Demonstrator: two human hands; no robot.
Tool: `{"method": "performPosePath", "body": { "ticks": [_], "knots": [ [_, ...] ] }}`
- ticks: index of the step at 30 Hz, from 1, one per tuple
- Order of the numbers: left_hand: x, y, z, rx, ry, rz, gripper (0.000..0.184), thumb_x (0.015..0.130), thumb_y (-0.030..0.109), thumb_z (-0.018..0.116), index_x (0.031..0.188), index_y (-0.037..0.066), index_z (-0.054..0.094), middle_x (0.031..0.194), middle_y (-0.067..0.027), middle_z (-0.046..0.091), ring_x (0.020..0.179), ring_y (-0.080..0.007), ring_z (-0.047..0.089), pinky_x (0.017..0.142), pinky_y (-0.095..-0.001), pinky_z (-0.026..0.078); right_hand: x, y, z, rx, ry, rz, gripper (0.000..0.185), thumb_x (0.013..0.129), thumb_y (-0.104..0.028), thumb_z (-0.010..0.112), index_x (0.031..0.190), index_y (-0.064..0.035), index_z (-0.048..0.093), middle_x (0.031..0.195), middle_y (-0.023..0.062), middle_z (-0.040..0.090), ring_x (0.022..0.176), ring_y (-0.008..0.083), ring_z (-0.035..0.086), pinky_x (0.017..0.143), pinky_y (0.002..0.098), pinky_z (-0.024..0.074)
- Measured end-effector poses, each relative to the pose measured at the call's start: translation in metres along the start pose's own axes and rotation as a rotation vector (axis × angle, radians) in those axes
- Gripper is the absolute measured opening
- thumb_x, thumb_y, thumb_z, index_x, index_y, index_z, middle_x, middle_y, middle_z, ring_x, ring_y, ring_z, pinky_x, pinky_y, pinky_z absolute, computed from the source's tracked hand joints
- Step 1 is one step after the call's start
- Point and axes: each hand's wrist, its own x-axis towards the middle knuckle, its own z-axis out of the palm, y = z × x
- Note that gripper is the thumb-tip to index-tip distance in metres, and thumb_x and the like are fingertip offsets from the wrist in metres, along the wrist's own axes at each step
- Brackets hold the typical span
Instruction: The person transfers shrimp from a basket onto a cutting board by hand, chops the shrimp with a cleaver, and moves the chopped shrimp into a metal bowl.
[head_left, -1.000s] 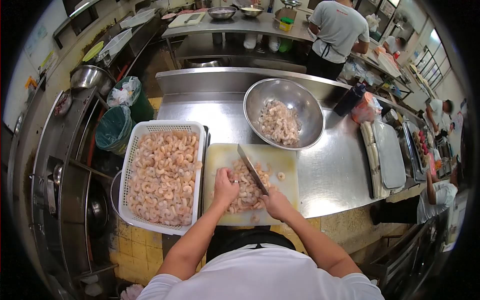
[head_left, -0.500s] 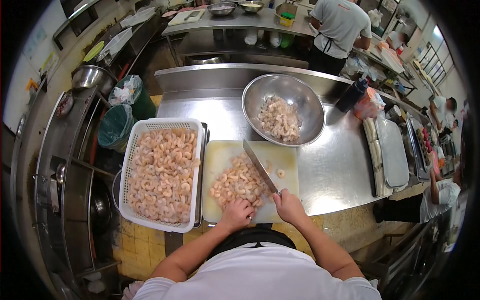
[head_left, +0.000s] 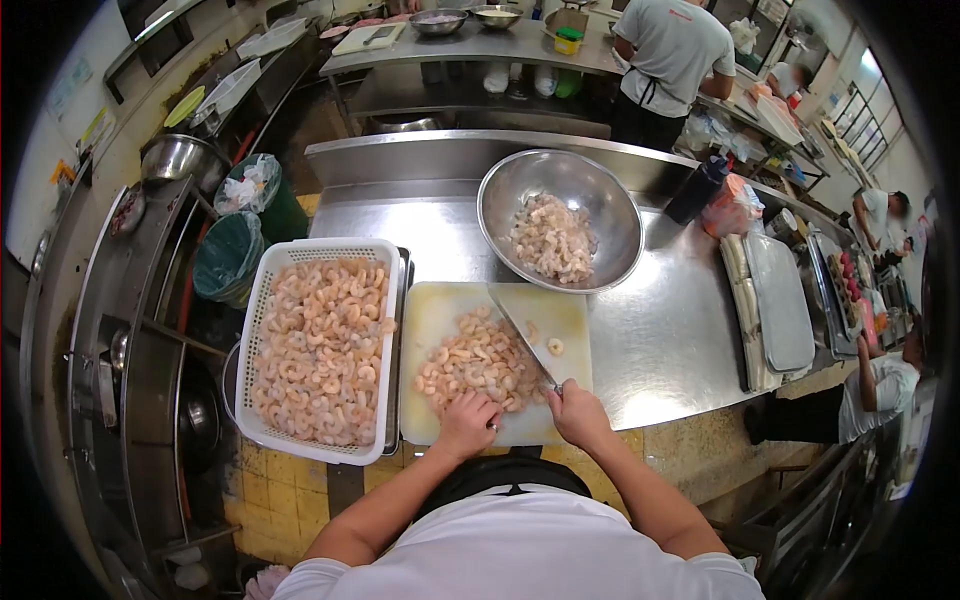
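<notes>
My right hand [head_left: 580, 414] is closed round the handle of a large knife [head_left: 523, 335], its blade slanting up and left over the right side of the shrimp pile. At the near edge of the white cutting board [head_left: 570, 385], my left hand [head_left: 469, 423] touches the peeled shrimp [head_left: 470, 362] with curled fingers; whether it grips any is hidden. One shrimp [head_left: 555, 346] lies apart on the right. Left of the board stands a white perforated basket [head_left: 392, 300] full of shrimp. Behind the board, a steel bowl [head_left: 620, 215] holds more shrimp.
A dark bottle [head_left: 697, 192], a plastic bag [head_left: 733, 207] and lidded trays [head_left: 783, 300] stand on the right. Two lined bins [head_left: 228, 252] are at the left. A person [head_left: 670, 60] stands behind the counter; another person [head_left: 880, 395] is at far right.
My left hand has moved from the pile's left side to its near edge. The knife has shifted slightly right, with its handle nearer me. The view has shifted slightly.
</notes>
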Motion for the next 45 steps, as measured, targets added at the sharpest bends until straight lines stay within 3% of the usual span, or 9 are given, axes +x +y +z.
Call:
{"method": "performPosePath", "body": {
  "ticks": [9,15,18,27,33,36,37,41,45],
  "knots": [
    [0.009,0.011,-0.008,-0.01,0.045,-0.019,0.014,0.075,0.01,0.08,0.086,0.012,0.072,0.088,-0.0059,0.065,0.085,-0.0295,0.063,0.078,-0.0417,0.051,0.012,0.024,-0.005,-0.018,-0.032,-0.011,0.04,0.106,-0.035,0.06,0.099,0.004,0.059,0.086,0.032,0.071,0.084,0.0544,0.069,0.076,0.0624,0.0533],
    [0.02,0.016,-0.026,-0.138,0.106,-0.207,0.01,0.08,0.013,0.079,0.088,0.01,0.073,0.091,-0.01,0.069,0.09,-0.0315,0.066,0.08,-0.045,0.053,0.0,0.014,-0.026,-0.023,-0.03,-0.013,0.038,0.105,-0.034,0.061,0.097,0.0032,0.061,0.086,0.0322,0.071,0.084,0.054,0.069,0.077,0.062,0.0543],
    [0.041,-0.008,-0.032,-0.002,0.275,-0.19,0.01,0.083,0.012,0.077,0.09,0.008,0.072,0.089,-0.0122,0.068,0.089,-0.035,0.066,0.081,-0.0457,0.054,0.004,0.023,-0.022,-0.025,-0.057,-0.005,0.037,0.105,-0.033,0.062,0.097,0.0033,0.062,0.086,0.032,0.071,0.083,0.0536,0.069,0.077,0.0616,0.0546],
    [0.097,-0.099,-0.033,0.072,0.287,-0.672,0.037,0.092,0.015,0.07,0.127,0.002,0.065,0.114,-0.018,0.068,0.11,-0.0384,0.063,0.1,-0.0482,0.05,-0.01,0.019,-0.021,0.022,-0.077,0.035,0.042,0.105,-0.036,0.061,0.096,0.0058,0.061,0.088,0.0333,0.071,0.085,0.0541,0.069,0.078,0.0615,0.0535],
    [0.105,-0.1,-0.019,-0.008,0.047,-0.65,0.027,0.093,0.013,0.071,0.118,0.002,0.075,0.114,-0.0196,0.069,0.106,-0.0353,0.068,0.095,-0.0439,0.055,-0.003,0.011,-0.009,0.055,-0.049,0.052,0.043,0.106,-0.036,0.061,0.096,0.0059,0.061,0.086,0.0351,0.069,0.085,0.0554,0.068,0.077,0.0618,0.0533],
    [0.097,-0.082,-0.007,-0.03,0.082,-0.585,0.021,0.093,0.012,0.071,0.111,0.001,0.077,0.11,-0.0188,0.068,0.101,-0.035,0.069,0.092,-0.0439,0.056,-0.005,-0.003,-0.018,0.099,-0.026,0.058,0.043,0.106,-0.037,0.061,0.096,0.0058,0.061,0.086,0.0352,0.069,0.084,0.0558,0.068,0.077,0.0615,0.0533],
    [0.093,-0.073,-0.006,-0.117,0.106,-0.598,0.019,0.094,0.015,0.07,0.107,0.003,0.076,0.106,-0.02,0.068,0.105,-0.0383,0.065,0.095,-0.0483,0.052,-0.005,-0.005,-0.014,0.104,-0.014,0.056,0.043,0.106,-0.037,0.061,0.096,0.0057,0.061,0.085,0.0352,0.069,0.084,0.056,0.068,0.077,0.0614,0.0533],
    [0.085,-0.061,-0.011,-0.164,0.174,-0.555,0.018,0.093,0.011,0.071,0.107,0.001,0.073,0.106,-0.0198,0.068,0.101,-0.0367,0.066,0.09,-0.0472,0.054,0.001,0.004,0.017,0.063,-0.04,0.035,0.042,0.106,-0.036,0.06,0.098,0.0052,0.061,0.084,0.0339,0.07,0.083,0.055,0.069,0.077,0.0627,0.0534],
    [0.076,-0.064,-0.011,-0.204,0.25,-0.588,0.019,0.092,0.009,0.072,0.108,-0.001,0.069,0.106,-0.0197,0.067,0.095,-0.0353,0.067,0.086,-0.0448,0.056,0.003,-0.028,-0.017,0.072,-0.054,0.052,0.042,0.106,-0.036,0.06,0.098,0.0053,0.06,0.085,0.0346,0.07,0.084,0.0555,0.068,0.077,0.0625,0.0533]
  ]
}}
